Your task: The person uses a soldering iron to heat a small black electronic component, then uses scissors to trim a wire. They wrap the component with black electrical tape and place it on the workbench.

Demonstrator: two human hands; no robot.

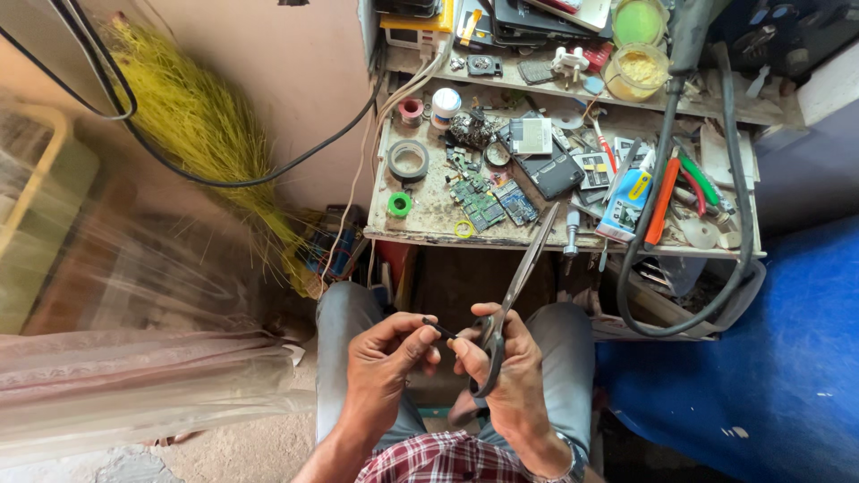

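Low centre of the frame: left hand (386, 356) pinches a short thin black wire (438, 328) in a narrow grip; right hand (501, 358) grips long grey metal scissors (519, 277), blades pointing up toward the cluttered surface (429, 215).

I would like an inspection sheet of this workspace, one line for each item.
Surface: worn workbench, crowded.
Job's things: scissors in right hand, blades pointing up toward the bench; small dark piece pinched by left hand.
Clutter: circuit boards, tape roll, orange-handled tool, jars.
Grippers: both hands closed on their things, over the lap.
Cables: black cable along wall; thick grey hose looping off the bench.
Surroundings: yellow broom, blue sheet.
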